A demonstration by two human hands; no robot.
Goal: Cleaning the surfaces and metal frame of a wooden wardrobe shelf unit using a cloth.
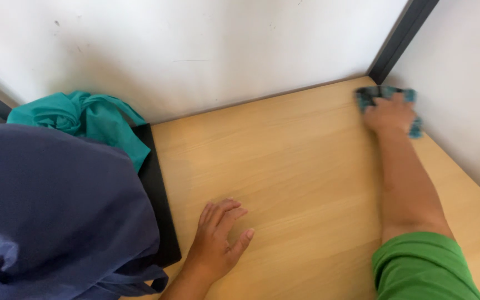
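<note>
My right hand (389, 114) reaches to the far right corner of a light wooden table (301, 166) and presses down on a dark teal cloth (412, 100), which shows around my fingers. The arm wears a green sleeve (423, 269). My left hand (218, 239) lies flat on the table near its front left, fingers apart, holding nothing.
A dark blue fabric mass (56, 211) and a teal cloth bundle (84, 119) lie at the left on a black edge (159, 194). White walls (195, 50) close the table at back and right, with a dark frame post (398, 39) in the corner.
</note>
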